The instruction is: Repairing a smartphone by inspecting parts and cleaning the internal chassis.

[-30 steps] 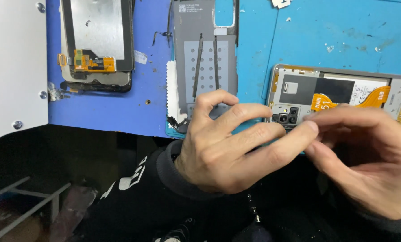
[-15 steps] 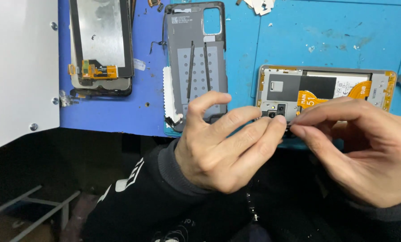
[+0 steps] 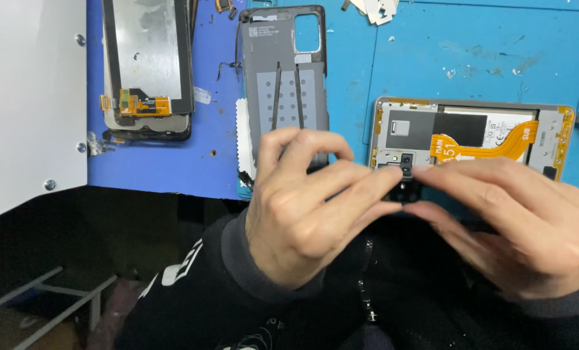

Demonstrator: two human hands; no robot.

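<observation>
Workbench: blue rubber work mat (image 3: 471, 58), darker blue section at left, scuffed, edge toward the person; dark space below.

Item 1: small black camera module (image 3: 407, 192), pinched at the near edge of the mat, where both hands meet. Left hand (image 3: 302, 214): thumb and index fingertips closed on the module, remaining fingers curled loosely above. Right hand (image 3: 522, 227): index finger and thumb also pressed onto the module from the right, other fingers folded.

Item 2: opened grey phone frame with orange flex cable and black battery label (image 3: 471, 133), lying flat just behind the fingertips, its near edge partly covered by the right hand.

Item 3: grey plastic phone back cover with camera cut-out (image 3: 283, 71), inner side up, two thin dark strips across it, behind the left hand.

Item 4: detached display panel with orange connector (image 3: 148, 65), face down, at far left of the mat.

Item 5: white panel with screws (image 3: 24, 97), at left edge.

Item 6: black sleeves and zipped jacket (image 3: 250, 304), below the hands.
</observation>
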